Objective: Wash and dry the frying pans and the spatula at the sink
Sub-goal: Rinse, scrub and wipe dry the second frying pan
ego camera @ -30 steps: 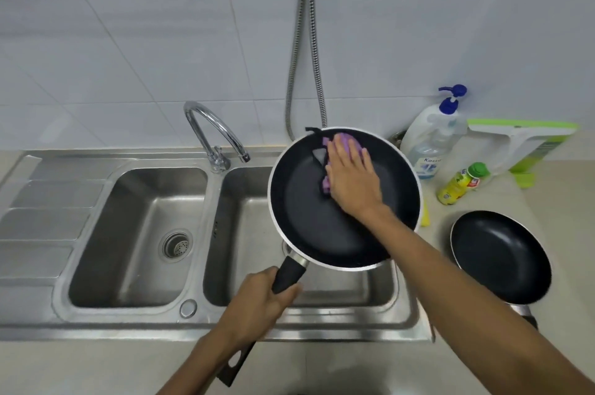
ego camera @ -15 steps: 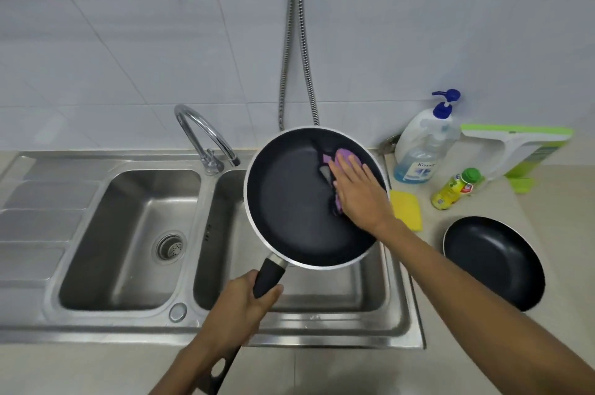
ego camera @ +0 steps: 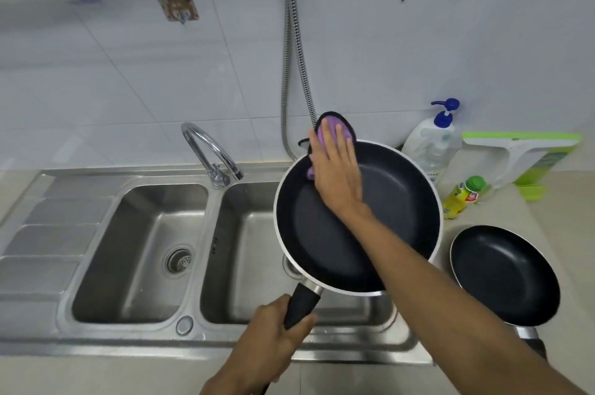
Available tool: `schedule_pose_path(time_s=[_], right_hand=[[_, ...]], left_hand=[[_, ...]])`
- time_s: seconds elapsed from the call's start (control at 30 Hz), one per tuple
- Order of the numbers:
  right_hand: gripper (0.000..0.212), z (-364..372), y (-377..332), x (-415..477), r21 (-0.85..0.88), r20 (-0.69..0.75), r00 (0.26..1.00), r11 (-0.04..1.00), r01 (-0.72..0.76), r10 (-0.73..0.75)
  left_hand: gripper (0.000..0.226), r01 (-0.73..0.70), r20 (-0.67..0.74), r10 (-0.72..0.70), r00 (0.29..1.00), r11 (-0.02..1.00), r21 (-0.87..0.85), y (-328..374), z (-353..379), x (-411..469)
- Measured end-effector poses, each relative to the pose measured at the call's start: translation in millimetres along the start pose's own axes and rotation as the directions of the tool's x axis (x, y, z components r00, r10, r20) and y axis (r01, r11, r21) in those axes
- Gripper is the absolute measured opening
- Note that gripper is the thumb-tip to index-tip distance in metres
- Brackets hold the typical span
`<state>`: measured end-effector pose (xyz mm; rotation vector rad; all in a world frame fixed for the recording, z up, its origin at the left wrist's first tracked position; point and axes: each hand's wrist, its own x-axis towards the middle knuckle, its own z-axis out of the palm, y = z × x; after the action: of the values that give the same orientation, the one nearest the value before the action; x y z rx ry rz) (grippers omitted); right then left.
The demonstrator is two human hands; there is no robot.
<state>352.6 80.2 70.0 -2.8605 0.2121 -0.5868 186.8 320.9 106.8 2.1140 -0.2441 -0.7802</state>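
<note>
Since the earlier frame the right hand [ego camera: 336, 174] has slid its purple cloth with dark edging [ego camera: 335, 125] from the middle of the pan up to the far rim, where the cloth now hangs partly over the edge. The large black non-stick frying pan with a pale rim [ego camera: 396, 201] is held tilted above the right basin of the stainless steel double sink [ego camera: 138, 327]. The left hand [ego camera: 273, 340] is wrapped tight round the pan's black handle [ego camera: 301, 309], while the right lies flat, fingers spread, pressing the cloth to the coating.

No water runs from the curved chrome tap [ego camera: 209, 150], and no suds show in the pan, so this looks like wiping dry or a final pass, though I cannot be sure which. A second, smaller black frying pan [ego camera: 505, 275] sits on the beige counter [ego camera: 560, 224] just right of the sink; whether it is already washed cannot be told. No spatula is in view, so at least that item appears left to do.
</note>
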Motion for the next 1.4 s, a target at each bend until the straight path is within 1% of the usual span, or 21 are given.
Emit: schedule_pose_path(time_s=[0.07,0.2,0.27,0.33,0.4,0.47,0.57,0.63,0.7,0.73,0.77,0.83,0.93,1.0,1.03,1.07,1.13,1.27,1.3,1.33,1.4], right_hand=[[0.087,-15.4,45.0,3.8,-0.176,0.088,0.994,0.982,0.074,-0.059],[0.084,-23.5,97.6,-51.0,-0.191,0.255,0.953,0.957,0.217,-0.166],[0.076,-14.4,96.1,-106.2,-0.015,0.321,0.937,0.988,0.152,-0.139],[0.059,-20.1,63.1,-160.1,0.319,0.396,0.917,0.944,-0.091,-0.045],[0.051,-34.6,11.9,-188.6,0.569,0.463,0.884,0.788,-0.236,-0.070],[0.043,-47.6,-33.2,-185.4,0.699,0.486,0.873,0.618,-0.360,-0.041],[0.032,-67.3,-50.1,-147.6,0.793,0.542,0.824,0.225,-0.566,0.164],[0.028,-87.2,-35.9,-125.5,0.811,0.569,0.769,-0.040,-0.584,0.292],[0.026,-109.9,-13.2,-110.7,0.864,0.495,0.737,-0.173,-0.472,0.460],[0.026,-121.1,-3.7,-105.5,0.898,0.429,0.737,-0.162,-0.408,0.522],[0.027,-128.0,3.4,-100.8,0.924,0.357,0.756,-0.086,-0.373,0.548],[0.031,-129.7,12.1,-95.0,0.916,0.238,0.853,0.185,-0.357,0.464],[0.035,-118.7,-7.1,-88.8,0.756,0.202,0.972,0.611,-0.234,0.122],[0.037,-100.4,-26.4,-86.6,0.432,0.213,0.953,0.896,0.107,-0.216],[0.035,-87.0,-33.6,-84.3,0.229,0.224,0.901,0.919,0.321,-0.371],[0.032,-75.5,-43.5,-80.4,0.128,0.309,0.833,0.888,0.441,-0.458],[0.028,-63.1,-68.0,-70.3,0.186,0.536,0.705,0.879,0.439,-0.465],[0.026,-31.8,-109.9,-37.2,0.247,0.822,0.425,0.909,0.335,-0.380],[0.029,-24.0,-109.8,-24.7,0.234,0.858,0.354,0.896,0.376,-0.372],[0.033,-16.0,-101.2,-11.0,0.205,0.880,0.303,0.870,0.449,-0.364],[0.041,-8.7,-68.8,15.6,0.122,0.885,0.334,0.855,0.505,-0.323]], left_hand=[[0.040,0.049,-0.008,-0.050,0.999,0.994,-0.102,-1.6,-4.5,-0.5],[0.044,0.084,-0.033,-0.092,0.995,0.978,-0.190,-9.2,-7.3,3.3],[0.044,0.105,-0.045,-0.117,0.992,0.974,-0.203,-12.3,-4.1,4.1],[0.040,0.108,-0.072,-0.123,0.990,0.977,-0.185,-12.3,1.9,5.9],[0.035,0.053,-0.120,-0.060,0.991,0.997,-0.061,-15.9,7.7,9.9],[0.029,-0.015,-0.150,0.035,0.988,0.991,0.131,-23.2,9.7,13.4],[0.029,-0.065,-0.175,0.119,0.977,0.955,0.289,-32.9,5.0,17.4],[0.028,-0.052,-0.220,0.162,0.962,0.899,0.434,-33.7,0.6,19.8],[0.027,-0.031,-0.261,0.215,0.941,0.824,0.566,-34.4,-4.9,23.5],[0.028,-0.011,-0.268,0.221,0.938,0.790,0.614,-35.2,-8.3,25.6],[0.029,0.010,-0.269,0.215,0.939,0.763,0.646,-36.8,-11.9,27.7],[0.030,0.040,-0.260,0.199,0.945,0.718,0.694,-43.9,-18.7,31.5],[0.038,0.006,-0.221,0.232,0.947,0.675,0.738,-58.5,-26.6,34.5],[0.049,-0.013,-0.216,0.269,0.939,0.653,0.757,-65.1,-30.0,34.2],[0.052,-0.019,-0.222,0.289,0.931,0.647,0.762,-68.0,-30.4,33.8],[0.054,-0.019,-0.234,0.301,0.924,0.651,0.759,-71.4,-30.9,32.6],[0.058,-0.015,-0.260,0.301,0.917,0.679,0.734,-77.6,-31.2,27.8],[0.063,-0.031,-0.270,0.303,0.914,0.714,0.699,-87.2,-29.7,19.4],[0.062,-0.043,-0.267,0.306,0.914,0.726,0.686,-88.9,-29.7,17.6],[0.061,-0.049,-0.268,0.303,0.914,0.741,0.670,-90.8,-29.5,15.6],[0.056,-0.056,-0.270,0.285,0.920,0.776,0.629,-92.2,-29.9,12.1]])
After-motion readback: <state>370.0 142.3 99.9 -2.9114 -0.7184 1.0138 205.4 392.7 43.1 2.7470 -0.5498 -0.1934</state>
